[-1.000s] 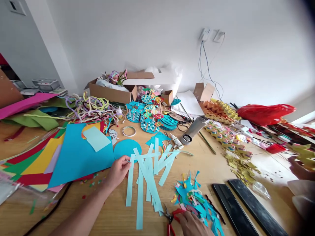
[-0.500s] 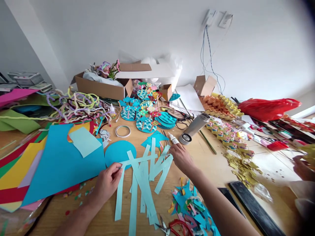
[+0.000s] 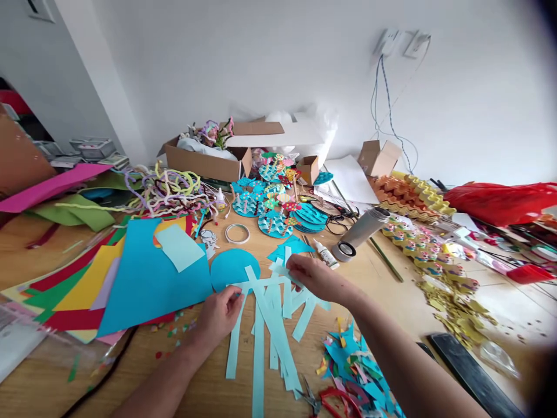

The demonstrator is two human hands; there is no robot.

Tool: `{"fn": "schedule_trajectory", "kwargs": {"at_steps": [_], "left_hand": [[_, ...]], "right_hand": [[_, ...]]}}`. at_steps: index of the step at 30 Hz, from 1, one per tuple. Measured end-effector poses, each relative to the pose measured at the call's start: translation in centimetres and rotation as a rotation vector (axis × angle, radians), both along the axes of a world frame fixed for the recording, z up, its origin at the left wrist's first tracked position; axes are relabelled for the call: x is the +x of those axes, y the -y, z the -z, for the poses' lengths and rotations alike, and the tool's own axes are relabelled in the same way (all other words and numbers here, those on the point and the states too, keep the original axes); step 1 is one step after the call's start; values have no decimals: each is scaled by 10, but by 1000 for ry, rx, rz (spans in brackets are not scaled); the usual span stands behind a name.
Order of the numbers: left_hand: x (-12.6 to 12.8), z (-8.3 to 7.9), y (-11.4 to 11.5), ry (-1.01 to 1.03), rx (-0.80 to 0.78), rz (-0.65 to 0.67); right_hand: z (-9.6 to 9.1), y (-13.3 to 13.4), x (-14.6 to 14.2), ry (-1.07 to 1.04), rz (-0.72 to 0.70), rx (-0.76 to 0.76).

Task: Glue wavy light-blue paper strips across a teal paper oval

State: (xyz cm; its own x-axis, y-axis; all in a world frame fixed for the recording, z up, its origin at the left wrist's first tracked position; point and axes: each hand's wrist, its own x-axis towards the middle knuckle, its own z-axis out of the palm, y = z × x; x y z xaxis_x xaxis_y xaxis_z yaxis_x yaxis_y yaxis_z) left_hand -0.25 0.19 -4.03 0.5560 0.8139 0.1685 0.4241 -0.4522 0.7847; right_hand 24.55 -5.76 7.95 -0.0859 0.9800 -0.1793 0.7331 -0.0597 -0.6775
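Pinching pale blue strips [image 3: 275,334] above the surface [image 3: 213,392]

Left hand [image 3: 221,310], fingers together, pinches the left end of a crosswise strip [image 3: 275,281] by the blue disc [image 3: 232,264]; right hand [image 3: 314,276] pinches another strip [image 3: 281,269], near the glue bottle [image 3: 325,254]; other strips lie overlapping between and below

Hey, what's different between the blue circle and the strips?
The circle is wide and round, but the strips are long and narrow. The circle is bright, strong blue; the strips are pale blue-green. The circle is one piece, while the strips are many, crossing over each other in a loose pile. Both are bluish, flat and thin, and look like paper or card.
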Motion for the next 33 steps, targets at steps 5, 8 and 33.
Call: {"fn": "schedule_trajectory", "kwargs": {"at_steps": [5, 8, 33], "left_hand": [[1, -3, 1, -8, 21, 8], [1, -6, 3, 31, 8, -59], [2, -9, 5, -93, -11, -141]], "right_hand": [[25, -30, -29, -74, 55, -201], [43, -38, -44, 9, 110, -210], [17, -28, -27, 267, 338, 4]]}}
